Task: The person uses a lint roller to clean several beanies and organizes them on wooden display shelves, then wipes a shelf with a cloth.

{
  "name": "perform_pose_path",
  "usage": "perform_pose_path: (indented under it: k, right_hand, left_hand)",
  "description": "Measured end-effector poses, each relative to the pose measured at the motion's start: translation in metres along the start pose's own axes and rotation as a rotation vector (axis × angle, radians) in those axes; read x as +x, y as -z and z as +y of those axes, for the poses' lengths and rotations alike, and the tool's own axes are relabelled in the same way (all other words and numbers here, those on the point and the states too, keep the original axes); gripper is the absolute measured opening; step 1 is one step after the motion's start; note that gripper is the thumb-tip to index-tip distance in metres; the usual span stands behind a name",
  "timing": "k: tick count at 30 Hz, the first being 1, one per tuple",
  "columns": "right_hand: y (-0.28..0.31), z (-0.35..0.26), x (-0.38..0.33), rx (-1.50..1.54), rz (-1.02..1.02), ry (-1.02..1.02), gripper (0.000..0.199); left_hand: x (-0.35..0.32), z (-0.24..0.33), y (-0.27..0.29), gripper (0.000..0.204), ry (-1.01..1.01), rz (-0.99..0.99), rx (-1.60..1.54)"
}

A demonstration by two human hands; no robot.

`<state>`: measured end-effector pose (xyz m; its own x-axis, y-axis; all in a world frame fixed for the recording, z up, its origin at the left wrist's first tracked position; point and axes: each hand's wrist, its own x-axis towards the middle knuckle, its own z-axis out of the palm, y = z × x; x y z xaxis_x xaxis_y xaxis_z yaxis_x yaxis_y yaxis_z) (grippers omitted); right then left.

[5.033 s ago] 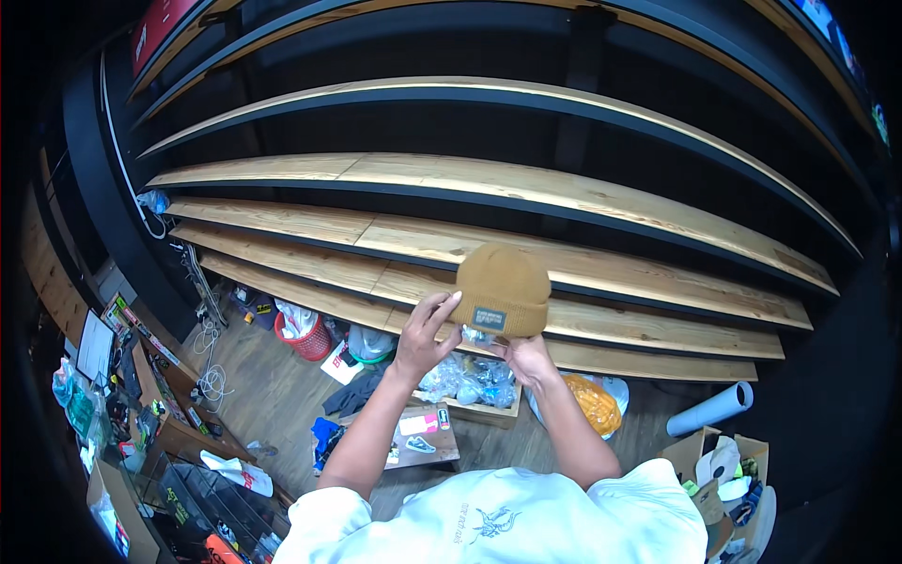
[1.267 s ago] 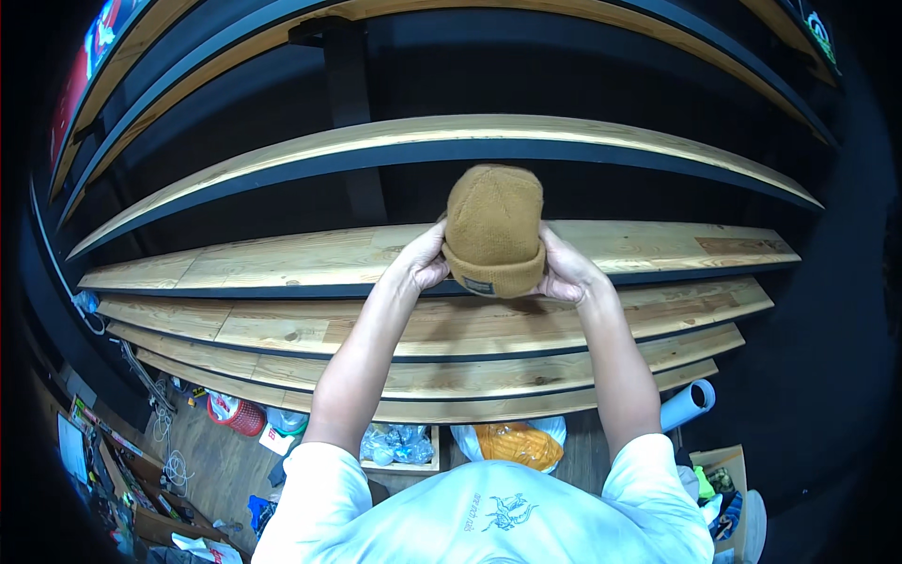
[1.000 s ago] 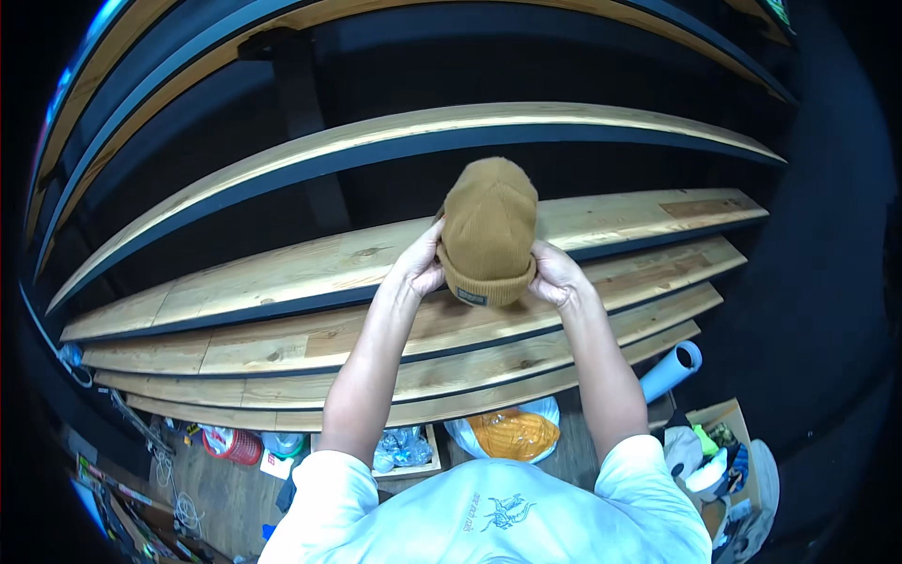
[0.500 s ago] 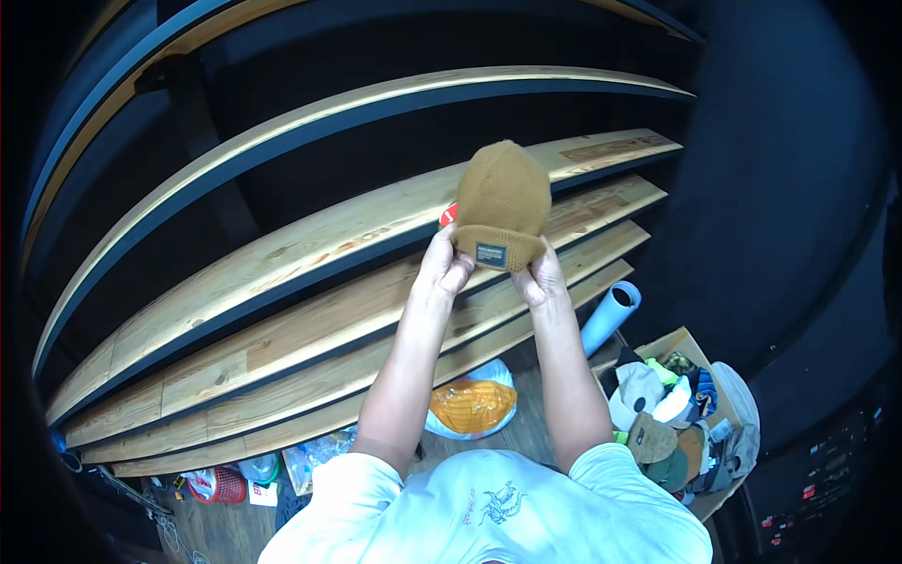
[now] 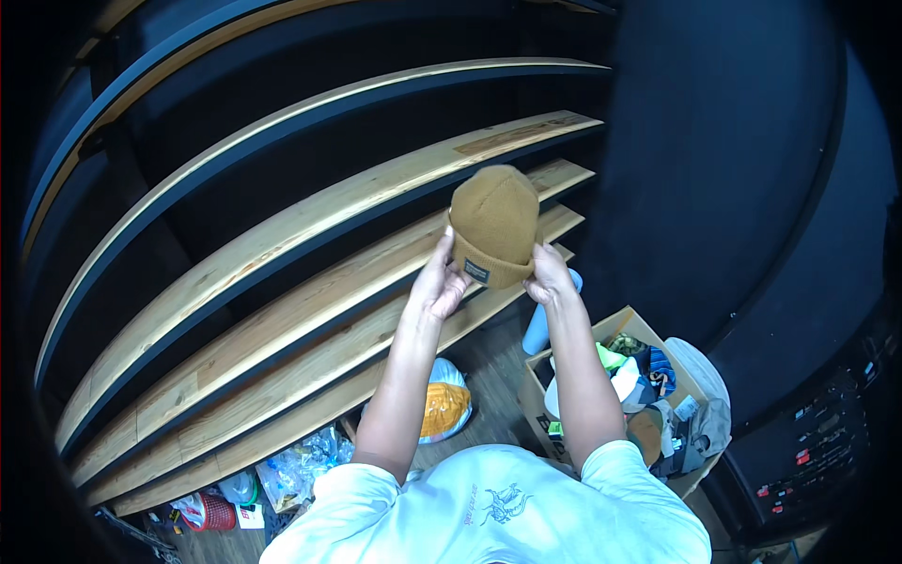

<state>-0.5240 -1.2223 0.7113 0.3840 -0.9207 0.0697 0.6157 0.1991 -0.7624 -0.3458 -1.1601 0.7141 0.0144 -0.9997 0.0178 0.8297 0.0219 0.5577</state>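
Observation:
A tan knit beanie (image 5: 496,218) with a folded cuff and a small dark label is held up before me at arm's length, crown upward. My left hand (image 5: 443,279) grips the cuff's left side, thumb toward the label. On the opposite side my right hand (image 5: 550,271) pinches the cuff's right edge. Both hands are closed on the knit. Behind the beanie run the ends of the wooden shelves, apart from it.
Long wooden shelves (image 5: 282,221) rise in tiers at left and ahead. A cardboard box (image 5: 532,402) of caps and cloth items stands at right, by a blue cylinder (image 5: 536,331). On the floor are an orange item in plastic (image 5: 445,410) and a red basket (image 5: 218,513).
My view has turned right, so shelves and box sit further left. The beanie has come slightly lower and twisted, its label now nearer my left hand. The red tag beside it no longer shows.

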Motion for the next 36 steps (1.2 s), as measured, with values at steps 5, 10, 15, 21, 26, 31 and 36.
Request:
perform_pose_path:
  k: [5,10,15,21,26,31,36]
  right_hand:
    - [0.016,-0.003,0.002,0.051,0.012,-0.011,0.037]
    - [0.047,0.01,0.03,0.231,0.125,0.002,0.033]
    - [0.023,0.007,0.024,0.156,0.075,-0.056,0.05]
    - [0.036,0.001,0.026,0.013,-0.5,0.132,0.085]
    - [0.019,0.008,0.057,0.096,-0.186,0.005,0.041]
    - [-0.002,0.003,0.069,0.103,-0.085,0.143,0.038]
    - [0.015,0.0,0.096,0.364,-0.009,0.19,0.033]
  left_hand:
    - [0.015,-0.02,-0.01,0.049,-0.054,-0.075,0.117]
    - [0.039,-0.053,-0.013,0.045,-0.019,-0.103,0.025]
    - [0.052,-0.036,0.011,0.04,-0.019,-0.01,-0.075]
    - [0.067,-0.014,0.023,0.039,-0.017,0.064,-0.134]
    - [0.075,0.006,0.019,0.036,-0.127,-0.052,-0.005]
    - [0.091,0.015,-0.001,0.027,-0.247,-0.057,0.148]
    - [0.122,0.012,-0.007,0.024,-0.193,-0.046,-0.027]
